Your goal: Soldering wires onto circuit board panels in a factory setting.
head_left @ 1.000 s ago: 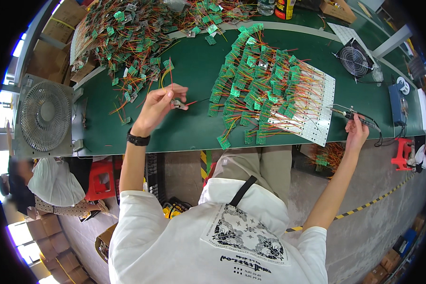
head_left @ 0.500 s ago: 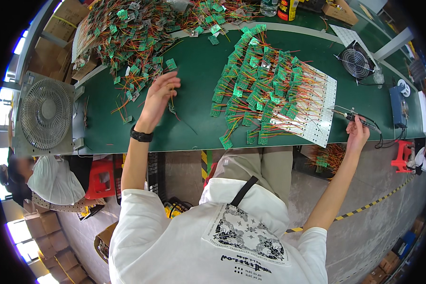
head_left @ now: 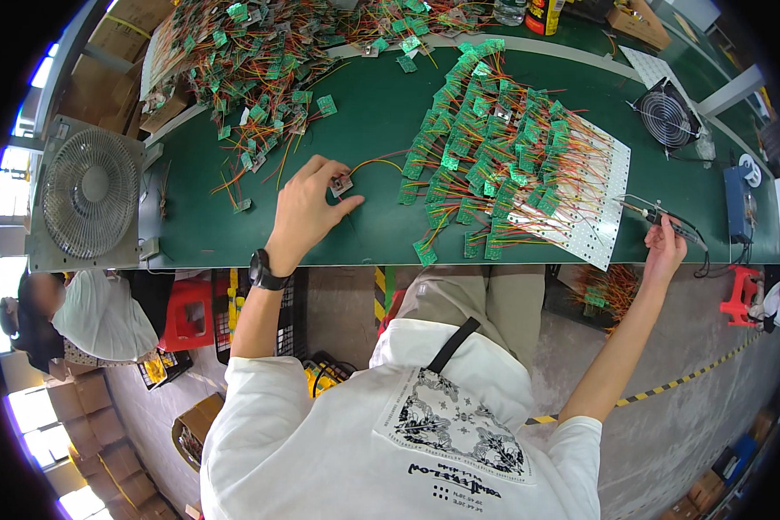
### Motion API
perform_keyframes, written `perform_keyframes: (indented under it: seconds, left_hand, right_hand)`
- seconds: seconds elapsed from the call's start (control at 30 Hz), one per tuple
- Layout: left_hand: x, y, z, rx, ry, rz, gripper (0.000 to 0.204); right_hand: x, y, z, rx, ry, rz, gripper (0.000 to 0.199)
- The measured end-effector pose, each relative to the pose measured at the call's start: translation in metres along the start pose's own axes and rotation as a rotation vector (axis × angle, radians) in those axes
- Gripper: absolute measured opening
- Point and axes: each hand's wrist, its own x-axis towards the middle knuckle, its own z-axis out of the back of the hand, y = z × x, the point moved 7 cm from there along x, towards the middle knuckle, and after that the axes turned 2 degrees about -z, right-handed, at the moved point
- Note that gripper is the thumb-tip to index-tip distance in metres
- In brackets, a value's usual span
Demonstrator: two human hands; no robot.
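Green felt-covered surface [head_left: 381, 104] under both hands. Left hand [head_left: 308, 212] down on it, thumb and forefinger pinched on a small circuit board [head_left: 341, 184] with orange and red wires trailing off to the right of the hand. Just right of that, rows of green wired boards [head_left: 485, 165] laid over a white perforated sheet [head_left: 594, 199]. Right hand [head_left: 665, 251] at that sheet's far edge, closed around a soldering iron [head_left: 659, 215], tip aimed toward the sheet. Beyond the left hand, a tangled heap of boards [head_left: 243, 61]. Grey fan [head_left: 91, 192] well to its left.
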Motion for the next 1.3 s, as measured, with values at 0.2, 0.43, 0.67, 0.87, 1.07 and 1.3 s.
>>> perform_keyframes:
  seconds: [0.2,0.43,0.67,0.87,1.07,1.3]
  left_hand:
    - [0.001,0.026,-0.004,-0.238,0.055,0.12,0.021]
    - [-0.013,0.055,-0.018,-0.993,0.151,0.45,0.023]
    - [-0.011,0.054,-0.024,-0.994,0.192,0.466,0.021]
    - [-0.009,0.042,-0.032,-1.043,0.26,0.471,0.022]
    - [-0.01,0.034,-0.04,-1.073,0.329,0.41,0.027]
    - [-0.008,0.024,-0.04,-1.076,0.341,0.366,0.028]
  right_hand:
    - [0.001,0.001,-0.003,0.014,0.016,0.016,0.019]
    - [-0.001,0.001,-0.003,0.007,0.022,0.02,0.019]
    - [0.0,0.0,-0.002,0.001,0.012,0.005,0.02]
    - [0.0,0.0,-0.001,-0.002,0.009,0.016,0.02]
    - [-0.002,0.002,-0.002,0.009,0.001,0.018,0.021]
    - [-0.002,0.001,-0.003,0.015,0.016,0.008,0.021]
